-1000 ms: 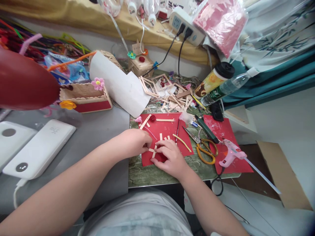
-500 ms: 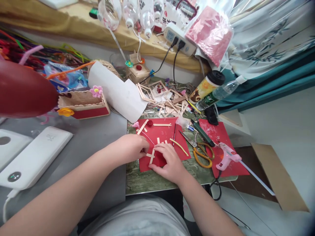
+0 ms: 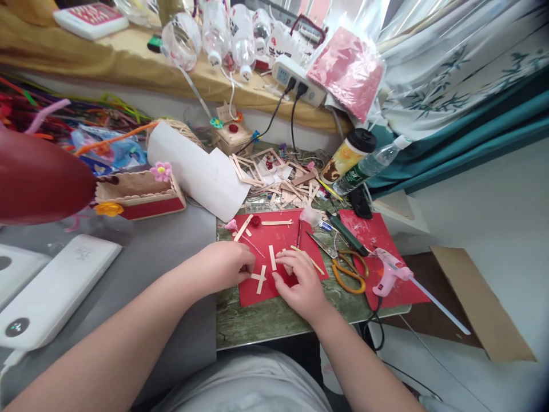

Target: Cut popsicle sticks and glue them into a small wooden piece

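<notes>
My left hand pinches the small cross of pale wooden craft sticks flat on the red paper sheet, while my right hand, which pressed that cross a second ago, has drawn off and now closes on another short stick. A loose stick lies between them; orange-handled scissors and a pink glue gun sit right of my right hand.

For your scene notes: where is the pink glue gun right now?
The pink glue gun lies on red paper, right of the orange-handled scissors and right hand.
</notes>
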`<state>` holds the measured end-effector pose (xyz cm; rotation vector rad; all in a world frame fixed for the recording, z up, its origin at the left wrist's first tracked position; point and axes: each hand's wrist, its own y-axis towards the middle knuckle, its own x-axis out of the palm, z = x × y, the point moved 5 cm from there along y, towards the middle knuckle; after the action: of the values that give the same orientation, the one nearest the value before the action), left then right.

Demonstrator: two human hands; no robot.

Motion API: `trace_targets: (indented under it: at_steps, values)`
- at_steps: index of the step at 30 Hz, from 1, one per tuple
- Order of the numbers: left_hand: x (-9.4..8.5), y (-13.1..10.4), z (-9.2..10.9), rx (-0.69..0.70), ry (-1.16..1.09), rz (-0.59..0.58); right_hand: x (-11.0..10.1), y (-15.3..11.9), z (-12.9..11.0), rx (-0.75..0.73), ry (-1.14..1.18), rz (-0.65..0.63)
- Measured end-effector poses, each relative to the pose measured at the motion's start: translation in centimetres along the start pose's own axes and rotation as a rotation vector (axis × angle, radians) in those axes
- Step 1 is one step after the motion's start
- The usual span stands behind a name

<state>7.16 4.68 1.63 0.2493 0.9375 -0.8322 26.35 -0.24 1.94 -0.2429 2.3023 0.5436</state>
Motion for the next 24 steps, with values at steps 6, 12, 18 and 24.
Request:
trace_targets:
  at_steps: [6,12,18,24]
  values:
    - [0.0,-0.1,0.2,0.064,0.009,0.007,-1.4,2.2,0.0,-0.092,-0.082,-0.271]
    - [-0.5,-0.2,0.2,0.086,0.032,0.034,-4.0,0.1,0.0,-0.044,-0.077,-0.066]
    - [-0.6,-0.5,-0.4,0.034,0.056,0.006,-9.9,-9.3,3.3,0.101,-0.119,0.366]
    - [-0.9,-0.9,-1.1,-0.044,0.103,-0.058,-15.2,-17.1,9.5,0.541,-0.182,0.990]
